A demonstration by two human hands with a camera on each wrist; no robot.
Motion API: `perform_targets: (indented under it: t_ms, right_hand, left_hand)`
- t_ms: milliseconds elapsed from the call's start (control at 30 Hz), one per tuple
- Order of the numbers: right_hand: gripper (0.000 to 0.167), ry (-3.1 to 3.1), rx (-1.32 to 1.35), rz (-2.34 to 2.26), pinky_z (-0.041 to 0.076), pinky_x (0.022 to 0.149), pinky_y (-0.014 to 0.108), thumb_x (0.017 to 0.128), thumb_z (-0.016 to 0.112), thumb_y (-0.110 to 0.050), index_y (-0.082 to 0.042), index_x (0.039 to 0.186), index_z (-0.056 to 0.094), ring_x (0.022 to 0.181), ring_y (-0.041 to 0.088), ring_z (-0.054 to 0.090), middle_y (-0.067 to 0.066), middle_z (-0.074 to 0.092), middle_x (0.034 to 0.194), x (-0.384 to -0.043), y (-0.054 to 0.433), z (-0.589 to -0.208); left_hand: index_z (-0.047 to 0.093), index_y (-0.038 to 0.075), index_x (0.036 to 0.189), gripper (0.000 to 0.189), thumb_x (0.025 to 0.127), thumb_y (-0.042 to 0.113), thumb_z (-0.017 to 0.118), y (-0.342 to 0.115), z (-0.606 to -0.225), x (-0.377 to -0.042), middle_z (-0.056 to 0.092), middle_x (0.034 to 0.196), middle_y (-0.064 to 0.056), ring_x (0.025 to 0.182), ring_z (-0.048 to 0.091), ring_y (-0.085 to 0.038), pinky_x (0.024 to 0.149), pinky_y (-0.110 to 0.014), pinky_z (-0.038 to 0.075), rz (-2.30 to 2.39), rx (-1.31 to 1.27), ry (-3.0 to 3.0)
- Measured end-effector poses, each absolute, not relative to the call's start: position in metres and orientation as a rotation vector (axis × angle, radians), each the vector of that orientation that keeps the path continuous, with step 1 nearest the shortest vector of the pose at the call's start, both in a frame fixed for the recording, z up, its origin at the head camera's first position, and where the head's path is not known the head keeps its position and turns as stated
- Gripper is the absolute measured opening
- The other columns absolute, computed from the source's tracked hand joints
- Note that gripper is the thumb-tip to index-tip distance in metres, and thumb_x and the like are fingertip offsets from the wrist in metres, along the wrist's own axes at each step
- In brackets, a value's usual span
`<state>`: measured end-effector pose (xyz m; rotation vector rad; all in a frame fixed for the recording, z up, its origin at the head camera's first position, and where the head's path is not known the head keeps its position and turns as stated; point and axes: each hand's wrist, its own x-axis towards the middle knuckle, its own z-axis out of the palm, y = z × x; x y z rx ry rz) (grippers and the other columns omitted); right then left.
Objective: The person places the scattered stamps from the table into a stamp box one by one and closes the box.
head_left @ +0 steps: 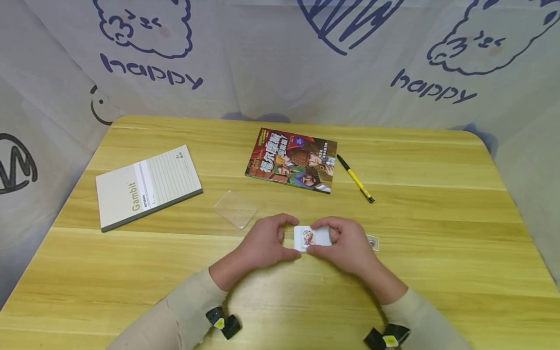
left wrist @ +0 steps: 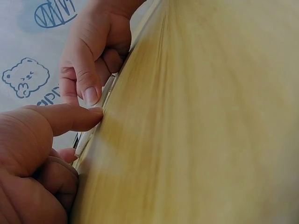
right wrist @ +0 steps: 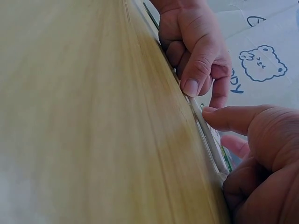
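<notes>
A small white picture card piece (head_left: pixel 308 238) lies flat near the table's middle, with a colourful print on its face. Its left end is between the thumb and index finger of my left hand (head_left: pixel 268 241). From the other side, my right hand (head_left: pixel 348 244) pinches its long edges and covers part of the right end. In the right wrist view, the white piece (right wrist: pixel 212 144) shows as a thin slab low against the tabletop, with a clear edge beside it. Partly behind my right hand lies a small printed card (head_left: pixel 373 242). A clear plastic lid (head_left: pixel 236 209) rests left of the hands.
On the wooden table (head_left: pixel 280 301), a Gambit notebook (head_left: pixel 148 187) lies to the left. A comic-style book (head_left: pixel 292 159) is beyond the hands, with a yellow and black pen (head_left: pixel 355 178) to its right. A printed cloth (head_left: pixel 280 63) hangs behind the table.
</notes>
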<state>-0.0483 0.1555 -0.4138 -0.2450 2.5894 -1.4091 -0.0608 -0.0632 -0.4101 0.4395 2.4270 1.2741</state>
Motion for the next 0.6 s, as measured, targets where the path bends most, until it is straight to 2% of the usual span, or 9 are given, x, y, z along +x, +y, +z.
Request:
perform_targets:
  t_ms: [133, 400, 600]
  right_hand:
    - [0.039, 2.594, -0.252, -1.404, 0.048, 0.065, 0.031, 0.07, 0.093, -0.022, -0.012, 0.104, 0.076, 0.083, 0.018, 0.059, 0.004, 0.069, 0.096, -0.0486, 0.1558, -0.4147]
    - [0.039, 2.595, -0.251, -1.382, 0.048, 0.066, 0.032, 0.069, 0.094, -0.023, -0.013, 0.103, 0.077, 0.085, 0.019, 0.059, 0.004, 0.068, 0.096, -0.049, 0.1543, -0.4134]
    - [0.042, 2.588, -0.236, -1.385, 0.048, 0.069, 0.034, 0.068, 0.095, -0.025, -0.013, 0.104, 0.077, 0.087, 0.019, 0.059, 0.005, 0.069, 0.102, -0.0487, 0.1544, -0.4125]
  left_hand:
    - [0.064, 0.004, 0.126, 0.064, 0.069, 0.014, 0.092, -0.0631, -0.4109, -0.0609, 0.048, 0.062, 0.002, 0.052, 0.04, -0.01, 0.047, -0.026, 0.033, 1.275, 0.443, 2.429]
    - [0.063, 0.003, 0.126, 0.065, 0.069, 0.014, 0.092, -0.0631, -0.4103, -0.0604, 0.048, 0.062, 0.002, 0.052, 0.041, -0.01, 0.047, -0.025, 0.033, 1.277, 0.446, 2.431]
    - [0.063, 0.004, 0.126, 0.065, 0.069, 0.014, 0.092, -0.0628, -0.4099, -0.0606, 0.048, 0.063, 0.001, 0.052, 0.041, -0.01, 0.047, -0.026, 0.034, 1.272, 0.449, 2.437]
